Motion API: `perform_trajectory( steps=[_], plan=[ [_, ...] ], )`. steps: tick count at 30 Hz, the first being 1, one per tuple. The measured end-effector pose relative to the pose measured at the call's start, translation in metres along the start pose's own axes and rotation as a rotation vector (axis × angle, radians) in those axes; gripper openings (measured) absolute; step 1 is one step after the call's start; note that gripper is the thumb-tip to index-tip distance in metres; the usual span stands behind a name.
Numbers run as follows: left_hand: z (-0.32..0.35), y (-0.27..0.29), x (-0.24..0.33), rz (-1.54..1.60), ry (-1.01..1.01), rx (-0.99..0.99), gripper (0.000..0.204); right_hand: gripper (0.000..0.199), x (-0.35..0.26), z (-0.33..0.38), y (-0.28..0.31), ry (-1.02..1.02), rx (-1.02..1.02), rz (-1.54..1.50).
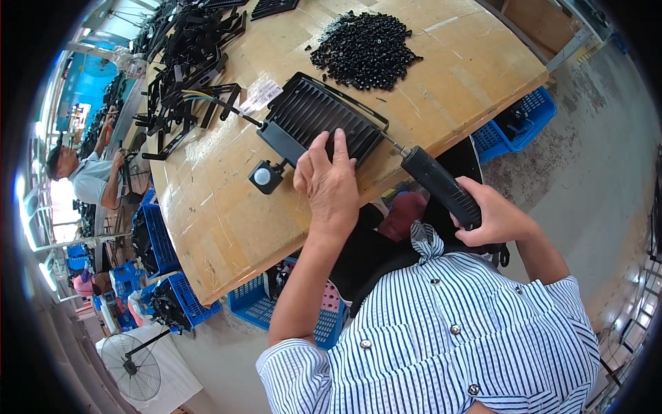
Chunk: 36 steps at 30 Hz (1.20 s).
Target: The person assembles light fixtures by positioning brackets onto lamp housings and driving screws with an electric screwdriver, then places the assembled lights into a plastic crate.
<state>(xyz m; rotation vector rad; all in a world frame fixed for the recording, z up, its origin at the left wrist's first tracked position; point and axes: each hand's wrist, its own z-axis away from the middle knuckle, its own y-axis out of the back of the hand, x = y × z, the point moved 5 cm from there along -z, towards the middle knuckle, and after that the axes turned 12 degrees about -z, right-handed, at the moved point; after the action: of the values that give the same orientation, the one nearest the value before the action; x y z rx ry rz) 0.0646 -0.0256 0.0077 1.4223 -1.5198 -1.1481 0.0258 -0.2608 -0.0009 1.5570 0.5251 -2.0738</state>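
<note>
A black finned floodlight (317,114) lies fins-up on the table, with a small square motion sensor (265,177) on its near left side and a cable with bared coloured wires at its left end. My left hand (329,176) rests on the fins, fingers stretched out and pressing lightly. In my right hand (493,215) is a black electric screwdriver (441,185), fingers wrapped round its rear end. Its bit points left at the right end of the floodlight's black bracket (358,103); whether a screw sits there is too small to tell.
On the wooden table (221,228) are a heap of black screws (364,50) and a pile of black brackets (189,76). Blue crates stand below, one at the right (517,124), others at the left. A person (89,172) works at the far left; a fan (131,366) stands lower left.
</note>
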Motion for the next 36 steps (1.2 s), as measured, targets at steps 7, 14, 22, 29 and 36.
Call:
perform_trajectory(
  steps=[7,14,22,29,36],
  plan=[
    [-0.046,0.024,-0.01,0.256,-0.108,0.066,0.023,0.057,0.004,0.018,0.016,-0.088,0.012,0.008],
    [-0.147,-0.019,-0.011,0.134,-0.217,-0.083,0.012,0.044,0.007,0.033,0.021,-0.058,0.084,-0.067],
    [-0.168,-0.033,-0.005,0.03,-0.232,-0.191,0.008,0.044,0.01,0.039,0.033,-0.101,0.097,-0.133],
    [-0.17,-0.039,-0.005,0.006,-0.222,-0.221,0.006,0.048,0.011,0.033,0.032,-0.115,0.074,-0.115],
    [-0.165,-0.038,0.0,-0.025,-0.273,-0.16,0.008,0.052,0.013,0.034,0.019,-0.128,0.061,-0.095]
  ],
)
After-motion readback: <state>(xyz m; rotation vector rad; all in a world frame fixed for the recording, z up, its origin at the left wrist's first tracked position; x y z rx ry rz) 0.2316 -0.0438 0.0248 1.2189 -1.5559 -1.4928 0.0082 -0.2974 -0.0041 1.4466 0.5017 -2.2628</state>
